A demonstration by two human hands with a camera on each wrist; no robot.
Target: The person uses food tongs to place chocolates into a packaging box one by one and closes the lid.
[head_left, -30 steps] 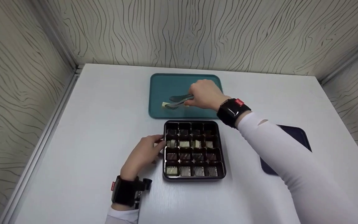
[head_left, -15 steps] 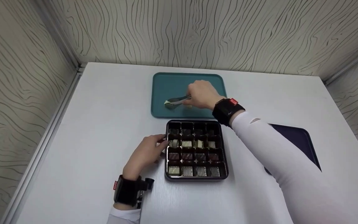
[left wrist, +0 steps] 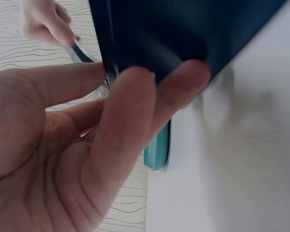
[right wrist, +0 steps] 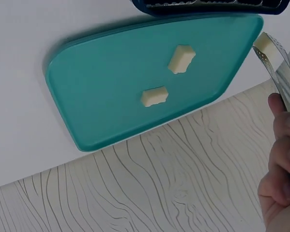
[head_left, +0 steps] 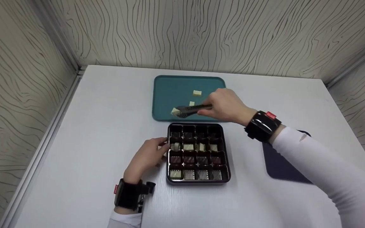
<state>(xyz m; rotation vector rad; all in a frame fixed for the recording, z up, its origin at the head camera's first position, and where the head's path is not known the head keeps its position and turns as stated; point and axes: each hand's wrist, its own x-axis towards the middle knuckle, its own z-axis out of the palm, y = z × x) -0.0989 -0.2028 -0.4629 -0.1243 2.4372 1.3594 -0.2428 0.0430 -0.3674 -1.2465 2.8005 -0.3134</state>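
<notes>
My right hand grips metal tongs, whose perforated tips pinch a pale chocolate piece. In the right wrist view that piece sits between the two tips. The tongs hang over the front part of a teal tray. Just in front of the tray stands a dark compartment box with rows of dark and pale chocolates. My left hand rests against the box's left side. Its fingertips touch the outer wall in the left wrist view, fingers mostly straight.
Two more pale pieces lie on the teal tray, one farther back and one nearer. A dark purple tray is partly hidden under the right forearm. Patterned panels wall the white table at the back and sides.
The tongs have closed on the pale piece and lifted it from the teal tray, coming slightly toward the box. Two pale pieces behind have come into view. My left hand stays by the box.
</notes>
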